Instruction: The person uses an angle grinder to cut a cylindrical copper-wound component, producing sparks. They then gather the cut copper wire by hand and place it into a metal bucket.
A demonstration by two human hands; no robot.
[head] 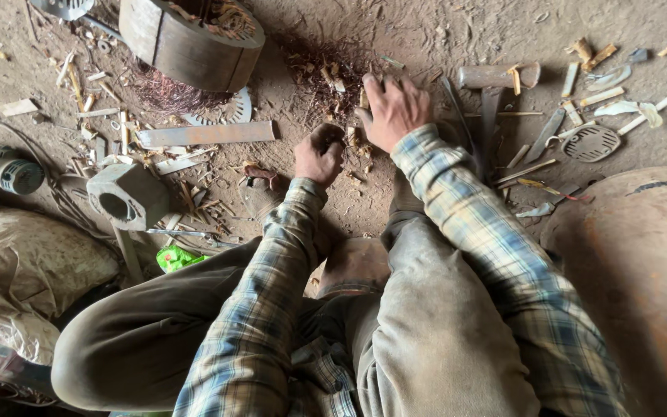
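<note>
Under my left grip, fisted on a scrap; right hand spread over wire, mostly unsorted, I judge.

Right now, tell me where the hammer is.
In the head view, the hammer lies on the dirt floor just right of the right hand, its handle running down between scattered metal strips.

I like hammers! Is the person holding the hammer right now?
No. The hammer lies on the dirt, apart from the right hand, which rests on copper wire scraps.
</note>
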